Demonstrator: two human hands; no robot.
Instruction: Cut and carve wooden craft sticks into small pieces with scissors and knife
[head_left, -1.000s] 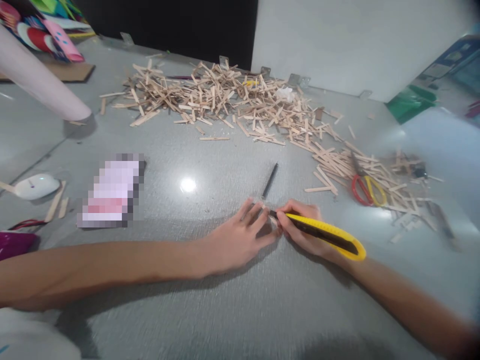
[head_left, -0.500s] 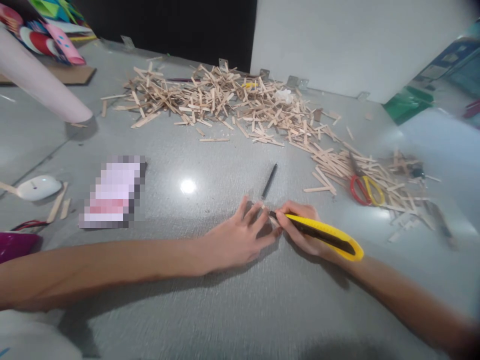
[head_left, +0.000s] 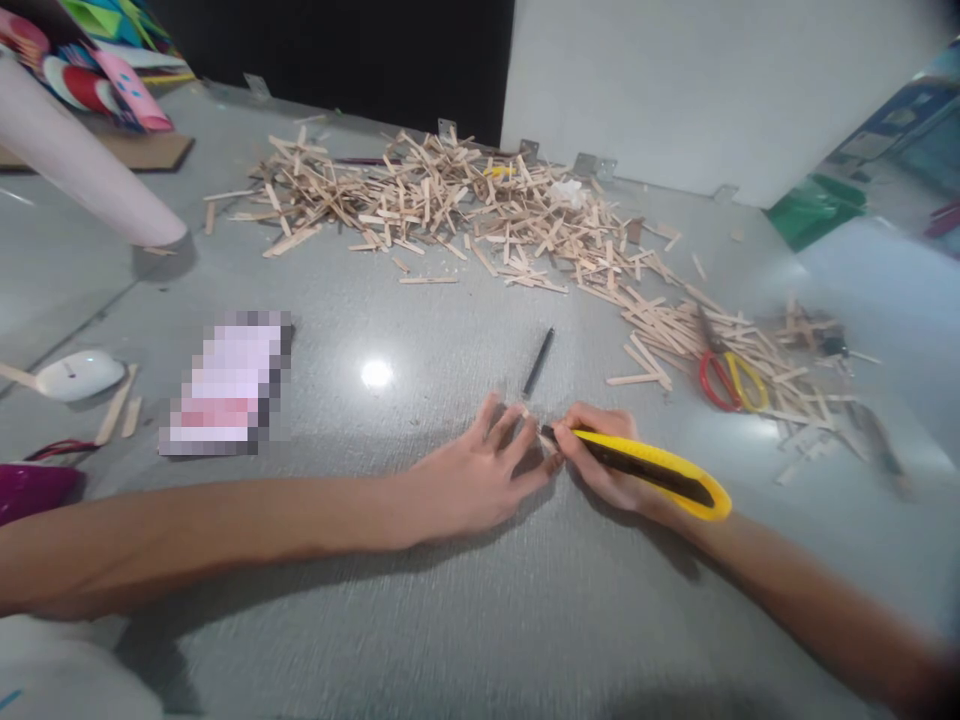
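Observation:
My right hand (head_left: 607, 465) is closed around a yellow and black utility knife (head_left: 652, 470), gripped low like a pen. Its front end points left, toward the fingertips of my left hand (head_left: 484, 475). That hand lies on the grey table (head_left: 375, 630) with its fingers spread and their tips down. A small piece of wooden stick (head_left: 547, 440) shows between the left fingertips and the knife; most of it is hidden by the fingers. Just beyond the fingertips lies a thin black pen-like rod (head_left: 538, 360).
A heap of wooden sticks (head_left: 427, 195) spreads along the back and right. Scissors (head_left: 731, 380) with red and yellow handles rest on it. To the left are a phone (head_left: 229, 385) with a blurred screen, a white computer mouse (head_left: 81, 375) and a pale roll (head_left: 90, 160).
Both hands and the knife stay nearly in place. The view has shifted very slightly; the table objects otherwise look the same.

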